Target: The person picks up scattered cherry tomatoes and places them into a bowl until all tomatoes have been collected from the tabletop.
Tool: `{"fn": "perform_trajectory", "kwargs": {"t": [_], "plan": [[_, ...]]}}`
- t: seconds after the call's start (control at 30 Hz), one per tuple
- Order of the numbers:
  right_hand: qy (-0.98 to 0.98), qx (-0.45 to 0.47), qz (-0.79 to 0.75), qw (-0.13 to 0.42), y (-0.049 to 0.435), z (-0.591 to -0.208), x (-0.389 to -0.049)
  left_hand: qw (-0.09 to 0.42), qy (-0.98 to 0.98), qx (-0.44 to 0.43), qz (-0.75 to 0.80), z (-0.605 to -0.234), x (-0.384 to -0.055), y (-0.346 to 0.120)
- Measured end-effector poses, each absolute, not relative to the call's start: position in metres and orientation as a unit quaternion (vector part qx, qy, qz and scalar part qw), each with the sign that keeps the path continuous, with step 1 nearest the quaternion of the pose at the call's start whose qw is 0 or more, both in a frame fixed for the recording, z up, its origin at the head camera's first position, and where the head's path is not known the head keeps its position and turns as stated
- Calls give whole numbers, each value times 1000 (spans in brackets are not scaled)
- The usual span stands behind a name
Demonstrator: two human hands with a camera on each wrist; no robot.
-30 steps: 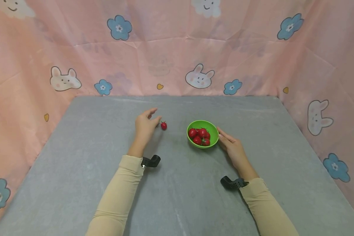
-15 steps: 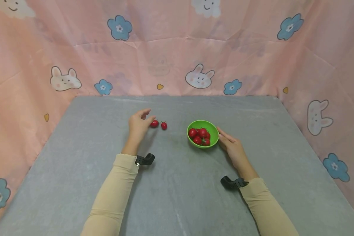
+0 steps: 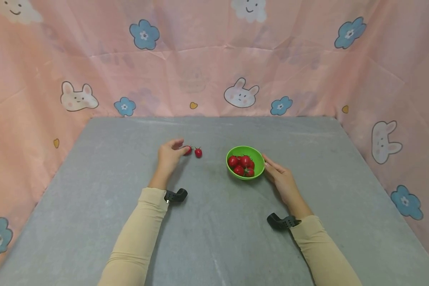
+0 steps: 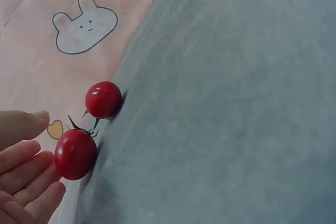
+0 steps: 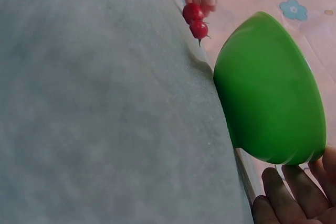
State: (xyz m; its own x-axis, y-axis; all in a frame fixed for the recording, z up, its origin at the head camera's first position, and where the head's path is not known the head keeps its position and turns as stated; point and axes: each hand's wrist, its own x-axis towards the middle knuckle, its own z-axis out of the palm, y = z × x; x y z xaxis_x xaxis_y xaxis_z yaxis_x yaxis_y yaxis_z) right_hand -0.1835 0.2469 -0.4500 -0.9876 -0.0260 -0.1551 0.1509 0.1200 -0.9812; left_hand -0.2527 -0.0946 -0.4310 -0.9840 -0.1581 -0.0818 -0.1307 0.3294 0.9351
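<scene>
My left hand is at a red cherry tomato on the table, its thumb and fingers on either side. In the left wrist view, fingertips reach the near side of this tomato, while the thumb stands apart from it. A second cherry tomato lies just to the right, stem upward. Several red tomatoes with green stems fill part of a green bowl. My right hand holds the bowl at its right side, fingers against the outer wall.
A grey table reaches back to a pink curtain printed with rabbits and flowers, which also encloses both sides. Black wrist cameras sit on both wrists over beige sleeves.
My left hand has moved left, uncovering the left cherry tomato, then lowered its fingers around it. The bowl and my right hand have stayed in place.
</scene>
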Motion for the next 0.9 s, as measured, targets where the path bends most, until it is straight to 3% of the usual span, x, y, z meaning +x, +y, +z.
{"fn": "perform_trajectory", "kwargs": {"t": [0.9], "plan": [[744, 40, -664, 63, 247, -450, -184, 35, -837, 66, -542, -446, -254, -89]]}}
